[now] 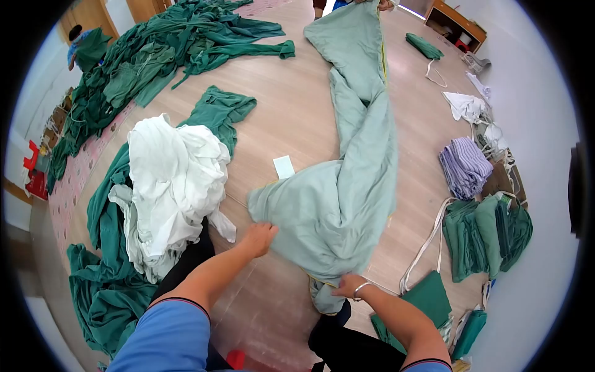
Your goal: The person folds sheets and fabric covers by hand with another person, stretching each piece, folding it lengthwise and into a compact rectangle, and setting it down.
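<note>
On the wooden floor (285,93), the largest thing is a heap of dark green cloth (167,46) at the upper left. Next in size is the pale green cloth (365,167), which lies long through the middle, from the person's legs (353,343) up to the top, where another person's hand (387,5) is at its far end. I judge that the step in hand is holding and straightening this cloth: its middle is twisted and its near part is full of folds. The next move, I think, calls for a firm hold of the near edge and a pull shared by both ends, to open the twist. A heap of white cloth (176,186) lies apart at the left, folded green cloths (483,239) and a striped cloth (465,166) at the right near the wall. Between, bare floor gives some room on both sides, but near the legs it is tight. The left hand (259,240) has its fingers curled and seems to pinch the left edge; the right hand (351,286) seems to pinch the bottom edge. Smallest, a white card (284,167) lies close by the left edge; I cannot tell if they touch.
</note>
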A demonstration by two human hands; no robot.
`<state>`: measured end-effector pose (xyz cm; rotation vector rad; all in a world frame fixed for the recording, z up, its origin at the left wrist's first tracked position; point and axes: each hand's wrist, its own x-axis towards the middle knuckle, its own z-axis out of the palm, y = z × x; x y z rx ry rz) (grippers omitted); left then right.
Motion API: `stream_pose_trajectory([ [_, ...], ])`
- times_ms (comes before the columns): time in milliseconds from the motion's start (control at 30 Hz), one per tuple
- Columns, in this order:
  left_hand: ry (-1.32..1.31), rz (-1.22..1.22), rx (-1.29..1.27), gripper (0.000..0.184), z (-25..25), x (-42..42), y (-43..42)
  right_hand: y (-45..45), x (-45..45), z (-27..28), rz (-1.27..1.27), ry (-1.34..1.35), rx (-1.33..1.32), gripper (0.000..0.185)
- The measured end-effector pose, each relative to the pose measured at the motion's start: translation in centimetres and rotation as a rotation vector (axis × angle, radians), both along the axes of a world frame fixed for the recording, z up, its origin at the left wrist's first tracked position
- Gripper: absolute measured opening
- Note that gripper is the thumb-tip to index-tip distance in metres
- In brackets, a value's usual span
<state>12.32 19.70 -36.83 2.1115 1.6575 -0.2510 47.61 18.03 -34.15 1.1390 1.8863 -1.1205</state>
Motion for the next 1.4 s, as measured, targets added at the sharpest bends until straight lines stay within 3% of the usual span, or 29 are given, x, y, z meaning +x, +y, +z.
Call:
stream_pose_trajectory([
  [67,0.161,-0.214,0.343,0.027,1.7,0.8,-1.5,-0.7,0.6,0.3,-0.088,0.051,-0.040,0.087],
  [167,0.093,-0.169,0.489,0.024,-1.5,1.0,-1.6,-1.8,1.0,-1.2,-0.199,0.140,-0.079,0.097],
  [267,0.047,-0.067,0.321,0.016,-3.4,1.1,0.5,-1.9,-0.1,-1.7,-0.191,0.097,-0.056,0.095],
  [300,0.045,-0.070,0.333,0.016,-3.8,1.1,1.5,-1.4,-0.4,-1.7,-0.249,0.115,0.067,0.079],
  [367,0.044,-0.078,0.118,0.016,-3.9,1.0,1.5,-1.6,-0.8,-1.6,-0.357,0.149,0.288,0.050],
  [400,0.043,-0.079,0.118,0.016,-3.9,0.9,1.2,-1.4,-0.5,-1.9,-0.359,0.148,0.288,0.050],
  [467,-0.049,0.003,0.116,0.018,-2.7,0.7,0.8,-0.4,0.4,-3.2,-0.724,0.217,0.548,0.016],
  [533,-0.116,0.038,0.137,0.020,-5.7,-1.1,2.0,1.3,2.7,-4.4,-0.823,0.307,0.847,0.005],
  [567,-0.184,0.074,0.157,0.021,-6.5,-1.8,2.4,2.5,4.1,-3.6,-0.926,0.311,0.860,0.004],
  [633,-0.065,0.007,0.066,0.024,2.5,-3.1,5.0,5.6,7.0,0.0,-1.181,0.336,0.821,0.006],
  [667,-0.007,0.089,0.084,0.024,6.3,-4.3,5.9,7.0,8.7,2.2,-1.330,0.353,0.761,0.008],
  [700,0.049,0.172,0.101,0.024,9.9,-5.9,6.2,8.2,11.2,3.2,-1.281,0.339,0.936,0.011],
  [733,0.116,0.196,0.177,0.024,13.9,-7.7,6.2,8.7,13.0,5.4,-1.203,0.497,1.163,0.012],
  [833,0.026,0.503,0.711,0.012,21.7,-15.2,3.0,9.5,17.5,12.8,-1.249,0.573,1.427,0.011],
  [867,-0.016,0.546,0.818,0.010,24.5,-17.3,1.3,9.4,18.8,14.8,-1.267,0.617,1.519,0.012],
  [900,0.020,0.743,0.811,0.010,27.2,-18.7,-0.5,9.2,20.2,16.5,-1.321,0.617,1.596,0.012],
  [967,-0.110,0.803,0.942,0.012,29.6,-21.7,-3.0,8.4,20.9,21.2,-1.778,0.773,1.575,0.015],
  [1000,-0.212,0.842,1.088,0.013,31.5,-22.0,-4.6,5.9,17.5,27.4,-1.973,0.855,1.415,0.015],
  [1067,-0.327,0.879,1.235,0.015,34.4,-20.4,-7.2,4.3,17.4,30.5,-1.904,1.272,1.088,0.015],
  [1133,-0.692,0.468,1.462,0.018,37.5,-13.1,-8.4,2.4,12.5,33.0,-1.595,1.568,0.843,0.021],
  [1167,-0.825,0.384,1.388,0.021,39.2,-8.2,-9.7,0.2,8.5,35.0,-1.376,1.653,0.585,0.021],
  [1233,-0.779,0.065,1.401,0.020,40.2,-0.3,-11.6,-3.5,0.3,37.1,-1.323,1.533,0.334,0.018],
  [1267,-0.878,-0.078,1.366,0.019,39.5,3.1,-12.1,-5.7,-3.8,38.0,-1.350,1.428,0.300,0.011],
  [1300,-0.881,-0.222,1.315,0.019,39.4,6.4,-13.2,-5.8,-5.5,35.6,-1.086,1.453,0.311,0.018],
  [1400,-0.935,-0.350,1.156,0.014,38.0,12.2,-16.6,-8.7,-9.6,34.1,-1.106,1.434,0.117,0.016],
])
